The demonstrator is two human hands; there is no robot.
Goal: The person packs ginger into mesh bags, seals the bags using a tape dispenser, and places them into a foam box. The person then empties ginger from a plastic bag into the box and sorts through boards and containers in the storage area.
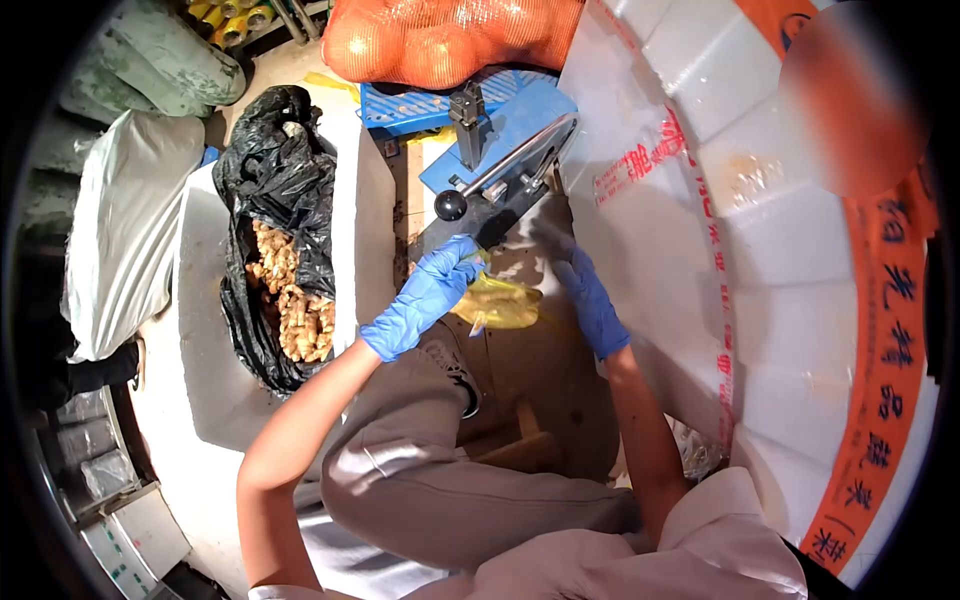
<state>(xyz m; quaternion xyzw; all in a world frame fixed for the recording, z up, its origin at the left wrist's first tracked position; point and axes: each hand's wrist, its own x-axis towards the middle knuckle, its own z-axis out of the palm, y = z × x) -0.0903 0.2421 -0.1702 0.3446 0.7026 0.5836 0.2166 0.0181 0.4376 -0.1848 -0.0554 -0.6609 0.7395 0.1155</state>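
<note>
My left hand, in a blue glove, is closed on the gathered top of a yellow plastic bag. The bag hangs below those fingers, and what is inside it cannot be made out. To the right of the bag is my right hand, also gloved in blue; its fingers are smeared by motion and their grip does not show. Just beyond both hands stands a blue bench device with a metal lever ending in a black ball knob.
A white foam box on the left holds ginger in a black plastic bag. Orange mesh sacks lie at the back. White foam boxes with red print and orange tape wall the right side.
</note>
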